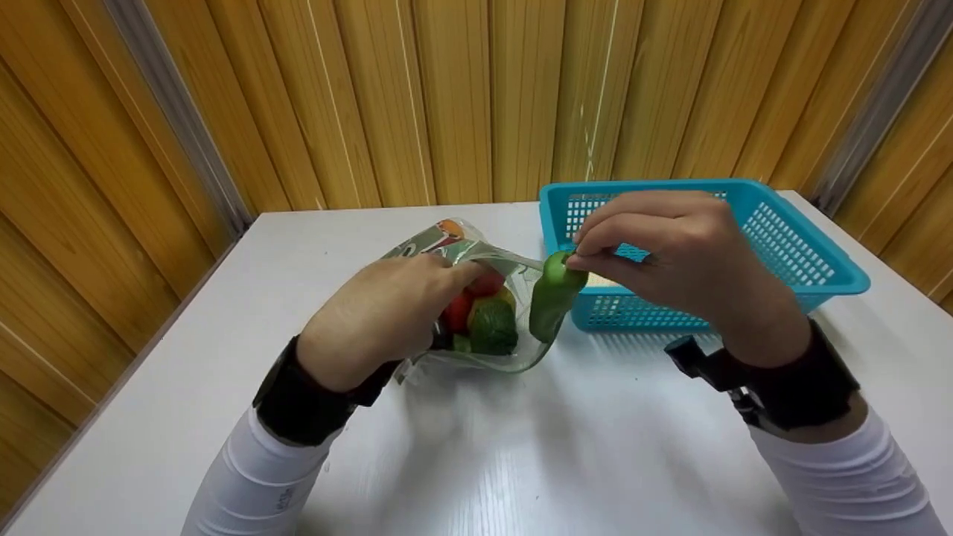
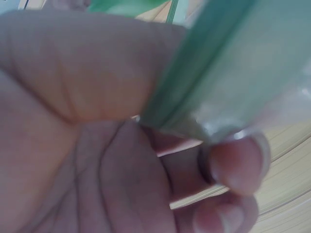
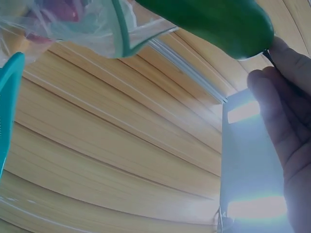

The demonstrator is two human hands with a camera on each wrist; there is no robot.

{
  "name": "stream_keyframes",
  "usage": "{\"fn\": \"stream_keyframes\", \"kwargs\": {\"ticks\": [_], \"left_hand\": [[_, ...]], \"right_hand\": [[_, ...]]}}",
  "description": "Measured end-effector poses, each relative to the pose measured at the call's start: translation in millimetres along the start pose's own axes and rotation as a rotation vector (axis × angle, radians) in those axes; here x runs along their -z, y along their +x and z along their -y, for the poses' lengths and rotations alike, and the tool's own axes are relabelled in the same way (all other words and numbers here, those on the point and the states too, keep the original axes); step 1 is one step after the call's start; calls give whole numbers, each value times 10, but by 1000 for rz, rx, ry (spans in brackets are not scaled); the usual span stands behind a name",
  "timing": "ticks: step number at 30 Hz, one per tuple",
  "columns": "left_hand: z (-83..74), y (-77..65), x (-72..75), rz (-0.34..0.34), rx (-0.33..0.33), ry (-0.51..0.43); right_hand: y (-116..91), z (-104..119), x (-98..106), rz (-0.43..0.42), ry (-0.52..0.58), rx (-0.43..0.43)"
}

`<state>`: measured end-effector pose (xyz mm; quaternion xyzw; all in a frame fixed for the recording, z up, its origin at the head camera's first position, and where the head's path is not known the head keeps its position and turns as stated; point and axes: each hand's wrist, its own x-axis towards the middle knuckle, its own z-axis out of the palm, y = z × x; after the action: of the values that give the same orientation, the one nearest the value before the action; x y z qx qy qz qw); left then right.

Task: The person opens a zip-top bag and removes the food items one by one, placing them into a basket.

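Note:
My left hand [image 1: 387, 309] grips the near-left edge of a clear zip bag [image 1: 532, 357], and the green zip strip [image 2: 194, 63] runs between thumb and fingers in the left wrist view. Inside the bag lie red pieces of produce [image 1: 458, 311] and a dark green rough-skinned one [image 1: 493, 327], partly behind the hand. A green pepper [image 1: 552, 294] hangs stem up at the bag's right rim. By its stem my right hand [image 1: 663, 246] pinches it between thumb and fingertips. The right wrist view shows the pepper [image 3: 214, 24] beside the bag's green-edged mouth.
A turquoise plastic basket [image 1: 789, 286] with perforated walls stands at the back right, partly behind the right hand. Wood-patterned panels [image 1: 447, 104] rise behind the white table [image 1: 476, 461]. Each wrist wears a black strap [image 1: 316, 394].

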<state>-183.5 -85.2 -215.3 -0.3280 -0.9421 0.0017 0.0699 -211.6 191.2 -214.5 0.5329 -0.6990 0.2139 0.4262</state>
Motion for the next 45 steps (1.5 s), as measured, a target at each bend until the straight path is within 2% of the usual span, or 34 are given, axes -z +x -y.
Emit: {"fn": "stream_keyframes", "kwargs": {"ticks": [4, 9, 15, 19, 23, 29, 35, 38, 45], "left_hand": [[-1, -7, 4, 8, 9, -3], [6, -16, -2, -6, 4, 15], [6, -21, 3, 10, 15, 28], [6, -18, 4, 18, 23, 30], [1, -13, 7, 26, 29, 27], [-6, -4, 5, 41, 40, 12], [-13, 0, 6, 31, 30, -3], [-13, 2, 6, 25, 27, 10], [-10, 12, 3, 30, 29, 43]], "right_hand": [[-31, -73, 65, -164, 34, 0], [-87, -161, 188, -336, 51, -48], [-122, -261, 289, -434, 42, -114], [-112, -294, 288, -467, 13, -155], [-114, -345, 262, -381, -56, -213], [-183, -507, 168, -121, -154, -262], [-319, -671, 29, 88, -203, -380], [-371, -731, -46, 133, -192, -431], [-486, -858, -188, 201, -221, -487]]}}
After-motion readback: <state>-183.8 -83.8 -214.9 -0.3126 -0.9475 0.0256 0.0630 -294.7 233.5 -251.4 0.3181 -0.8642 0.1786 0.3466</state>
